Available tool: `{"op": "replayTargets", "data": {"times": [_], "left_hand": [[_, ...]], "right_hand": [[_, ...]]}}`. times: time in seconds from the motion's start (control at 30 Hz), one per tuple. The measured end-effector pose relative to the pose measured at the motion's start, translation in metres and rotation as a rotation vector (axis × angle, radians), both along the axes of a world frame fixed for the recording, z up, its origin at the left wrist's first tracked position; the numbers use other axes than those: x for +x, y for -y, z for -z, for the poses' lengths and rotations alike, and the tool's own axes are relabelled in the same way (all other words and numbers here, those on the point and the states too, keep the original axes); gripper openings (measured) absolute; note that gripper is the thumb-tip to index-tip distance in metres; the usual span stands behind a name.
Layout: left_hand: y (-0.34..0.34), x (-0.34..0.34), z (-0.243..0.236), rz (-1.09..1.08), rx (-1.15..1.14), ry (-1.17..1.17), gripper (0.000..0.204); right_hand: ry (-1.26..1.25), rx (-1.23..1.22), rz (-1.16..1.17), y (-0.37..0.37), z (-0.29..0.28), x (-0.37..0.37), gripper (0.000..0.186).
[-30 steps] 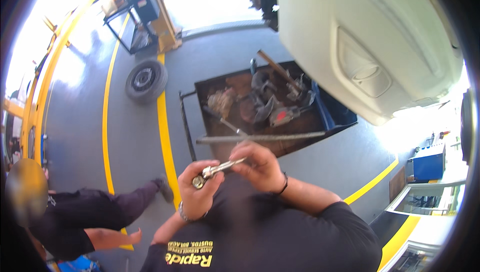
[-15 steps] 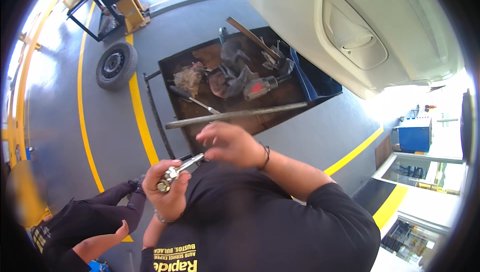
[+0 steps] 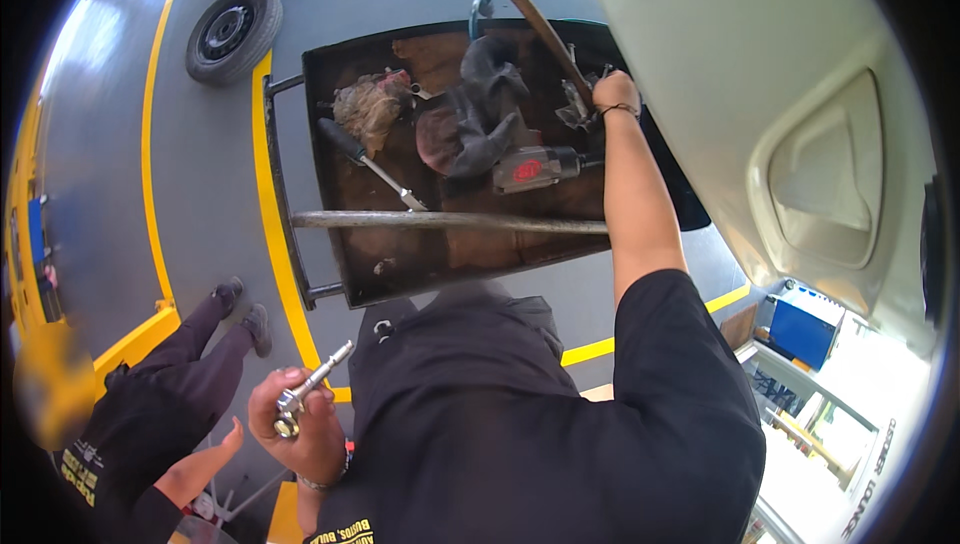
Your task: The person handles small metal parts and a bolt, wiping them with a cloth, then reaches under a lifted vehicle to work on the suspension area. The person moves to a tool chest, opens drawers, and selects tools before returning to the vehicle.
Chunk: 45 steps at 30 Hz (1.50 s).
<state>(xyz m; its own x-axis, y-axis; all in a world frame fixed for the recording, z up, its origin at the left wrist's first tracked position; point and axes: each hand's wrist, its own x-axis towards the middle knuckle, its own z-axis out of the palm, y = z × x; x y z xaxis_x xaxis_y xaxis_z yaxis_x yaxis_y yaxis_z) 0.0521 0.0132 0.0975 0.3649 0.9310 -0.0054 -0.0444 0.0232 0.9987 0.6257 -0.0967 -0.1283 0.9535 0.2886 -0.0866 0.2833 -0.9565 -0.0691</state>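
Note:
My left hand (image 3: 298, 434) is closed around shiny metal bolts (image 3: 308, 390), one with a long, slim shaft pointing up and away. It hangs at the near left, beside my body. My right arm stretches across the cart tray (image 3: 470, 244). At the tray's far right, my right hand (image 3: 613, 92) has its fingers curled down beside a crumpled clear plastic bag (image 3: 577, 109) and small metal parts. What those fingers grip is hidden. A wooden handle (image 3: 545, 34) slants close to this hand.
An impact wrench (image 3: 535, 170), dark gloves (image 3: 480, 114), a crumpled rag (image 3: 370, 109) and a ratchet (image 3: 372, 164) lie in the tray. A pale vehicle panel (image 3: 780, 144) overhangs the right. A wheel (image 3: 233, 34) lies on the floor; a co-worker (image 3: 170, 414) is at the left.
My right hand has left the bolts and reached forward and right to the tray's far side. My left hand, still holding the bolts, has lowered slightly. The view has shifted.

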Motion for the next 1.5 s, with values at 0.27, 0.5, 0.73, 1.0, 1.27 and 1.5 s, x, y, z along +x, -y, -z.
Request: {"op": "replayTargets", "data": {"times": [0.27, 0.5, 0.73, 1.0, 1.27, 1.5], "left_hand": [[0.02, -0.014, 0.001, -0.084, -0.043, -0.058, 0.032], [0.026, -0.01, 0.0, -0.081, -0.017, -0.042, 0.031], [0.03, -0.001, 0.0, -0.054, -0.031, -0.069, 0.027], [0.037, 0.001, -0.005, -0.021, 0.002, -0.107, 0.026], [0.05, -0.001, -0.004, -0.098, -0.001, -0.13, 0.027], [0.055, -0.001, -0.008, -0.103, -0.014, -0.191, 0.028]], "right_hand": [[-0.026, 0.012, 0.281, -0.021, 0.039, 0.032, 0.033], [0.406, 0.641, -0.323, 0.002, 0.028, 0.005, 0.017], [0.18, 1.015, -0.427, 0.006, -0.025, -0.047, 0.017], [0.196, 1.044, -0.569, 0.001, -0.042, -0.053, 0.017], [0.326, 0.426, -0.351, 0.004, 0.057, 0.071, 0.049], [-0.115, 0.2, -0.26, -0.031, 0.092, 0.116, 0.058]]}}
